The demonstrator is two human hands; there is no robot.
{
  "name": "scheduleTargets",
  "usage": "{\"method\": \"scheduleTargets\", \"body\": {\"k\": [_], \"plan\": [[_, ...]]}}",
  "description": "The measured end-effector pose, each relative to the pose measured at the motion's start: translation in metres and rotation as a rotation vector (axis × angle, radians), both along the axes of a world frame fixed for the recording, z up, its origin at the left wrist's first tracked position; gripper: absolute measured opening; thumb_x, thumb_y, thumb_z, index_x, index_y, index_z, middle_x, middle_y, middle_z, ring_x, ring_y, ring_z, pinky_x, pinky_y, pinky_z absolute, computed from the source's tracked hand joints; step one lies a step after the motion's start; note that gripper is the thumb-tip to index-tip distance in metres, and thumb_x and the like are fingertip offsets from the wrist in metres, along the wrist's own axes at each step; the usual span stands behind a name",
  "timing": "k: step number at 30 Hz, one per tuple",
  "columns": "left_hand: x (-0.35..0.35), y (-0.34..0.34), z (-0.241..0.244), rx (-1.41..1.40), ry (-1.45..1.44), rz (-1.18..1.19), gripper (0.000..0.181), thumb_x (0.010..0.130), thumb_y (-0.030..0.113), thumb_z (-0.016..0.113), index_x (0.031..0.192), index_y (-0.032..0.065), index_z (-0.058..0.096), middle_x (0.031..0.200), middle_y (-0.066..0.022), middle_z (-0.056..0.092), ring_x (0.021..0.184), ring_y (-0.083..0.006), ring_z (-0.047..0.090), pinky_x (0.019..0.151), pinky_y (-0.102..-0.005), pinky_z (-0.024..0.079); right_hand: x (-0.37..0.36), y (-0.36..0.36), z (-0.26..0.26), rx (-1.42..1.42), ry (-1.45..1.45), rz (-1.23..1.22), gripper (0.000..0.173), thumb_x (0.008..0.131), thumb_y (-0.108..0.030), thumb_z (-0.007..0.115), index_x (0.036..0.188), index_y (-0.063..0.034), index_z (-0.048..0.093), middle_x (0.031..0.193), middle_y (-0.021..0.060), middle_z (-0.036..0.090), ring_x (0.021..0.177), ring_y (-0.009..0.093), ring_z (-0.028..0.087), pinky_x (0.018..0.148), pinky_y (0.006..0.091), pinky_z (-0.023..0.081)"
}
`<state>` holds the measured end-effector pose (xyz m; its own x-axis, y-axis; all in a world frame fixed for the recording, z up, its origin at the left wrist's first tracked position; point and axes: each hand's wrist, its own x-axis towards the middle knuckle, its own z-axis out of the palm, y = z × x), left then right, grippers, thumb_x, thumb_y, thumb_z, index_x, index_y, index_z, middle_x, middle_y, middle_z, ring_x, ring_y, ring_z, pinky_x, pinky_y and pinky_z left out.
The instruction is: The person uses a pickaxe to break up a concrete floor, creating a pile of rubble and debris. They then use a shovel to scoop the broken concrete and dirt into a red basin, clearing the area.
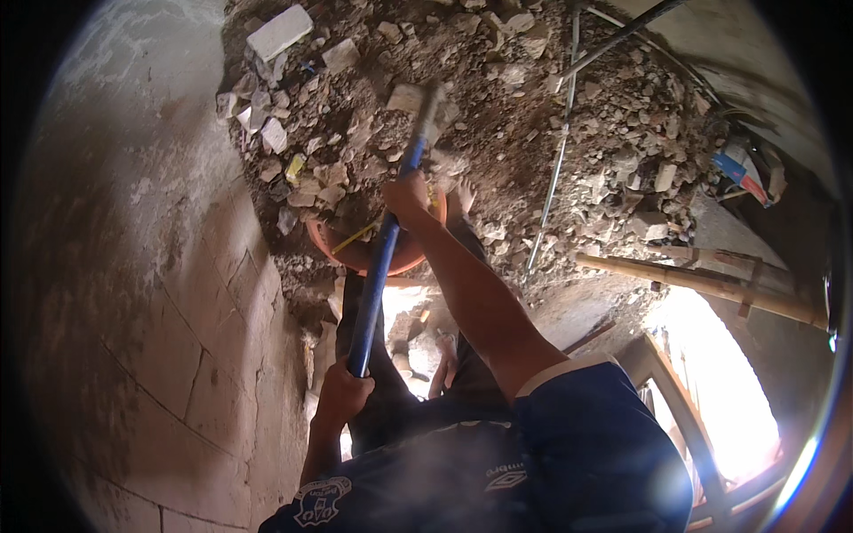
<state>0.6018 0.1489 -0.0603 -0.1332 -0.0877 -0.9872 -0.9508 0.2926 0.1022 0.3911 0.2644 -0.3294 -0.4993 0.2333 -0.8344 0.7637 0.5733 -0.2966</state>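
A long-handled digging tool with a blue shaft (376,286) slants up and away in front of me. My left hand (346,393) grips the shaft's lower end near my waist. Higher up, my right hand (406,198) is closed around the same shaft. The tool's far end is blurred against the rubble (493,126), so its exact shape is hard to tell. Beneath the shaft sits an orange basin (326,243), with a yellow strip (355,237) across its inside. The shaft and my right hand hide part of it.
A rough plastered wall (166,286) rises close on the left. Broken masonry includes a pale block (280,32). A thin metal strip (554,180) crosses the rubble. Wooden poles (700,283) lie at right, above a bright opening (726,386). My bare foot (464,195) stands beside the basin.
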Motion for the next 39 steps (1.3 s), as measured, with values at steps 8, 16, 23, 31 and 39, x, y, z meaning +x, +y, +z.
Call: {"method": "scheduleTargets", "body": {"k": [8,16,23,31,39], "plan": [[0.067,0.012,-0.007,0.23,-0.099,0.445,0.021,0.068,0.004,0.074,0.082,0.0038,0.058,0.063,-0.0038,0.058,0.047,-0.0136,0.055,0.044,-0.0285,0.044,0.031,-0.024,0.035,-0.067,-0.003,0.281,0.063,0.076,-0.015,0.064,0.116,0.0168,0.027,0.099,0.0318,0.061,0.084,0.043,0.066,0.074,0.043,0.055],[0.142,0.011,-0.033,0.433,-0.214,0.748,0.021,0.067,0.002,0.073,0.08,0.0042,0.057,0.06,-0.003,0.056,0.042,-0.0135,0.051,0.038,-0.0261,0.038,0.06,-0.06,0.055,-0.008,-0.02,0.478,0.065,0.081,-0.026,0.07,0.117,0.0072,0.027,0.092,0.0231,0.064,0.08,0.033,0.069,0.068,0.0396,0.056],[0.22,-0.002,0.023,0.479,-0.308,0.62,0.02,0.071,0.012,0.075,0.085,0.003,0.064,0.066,-0.0062,0.061,0.056,-0.0155,0.06,0.052,-0.0299,0.048,0.147,-0.042,0.089,-0.055,0.103,0.326,0.053,0.079,-0.015,0.063,0.113,0.0075,0.03,0.081,0.0303,0.061,0.074,0.05,0.061,0.067,0.0519,0.051],[0.301,-0.036,0.08,0.531,-0.419,0.305,0.02,0.074,0.018,0.075,0.086,0.0048,0.067,0.07,-0.0075,0.065,0.056,-0.0158,0.062,0.052,-0.0294,0.048,0.244,-0.025,0.151,-0.102,0.026,0.377,0.054,0.074,-0.022,0.063,0.109,0.0059,0.033,0.095,0.0304,0.058,0.082,0.046,0.061,0.077,0.0528,0.048],[0.234,-0.036,0.0,0.241,0.072,-0.183,0.031,0.079,0.033,0.073,0.093,0.0058,0.068,0.076,-0.0124,0.068,0.07,-0.0223,0.068,0.069,-0.0385,0.052,0.136,-0.031,0.153,-0.146,0.05,0.215,0.059,0.074,-0.016,0.065,0.116,0.0095,0.031,0.087,0.0261,0.058,0.086,0.039,0.062,0.074,0.0477,0.051]]}}
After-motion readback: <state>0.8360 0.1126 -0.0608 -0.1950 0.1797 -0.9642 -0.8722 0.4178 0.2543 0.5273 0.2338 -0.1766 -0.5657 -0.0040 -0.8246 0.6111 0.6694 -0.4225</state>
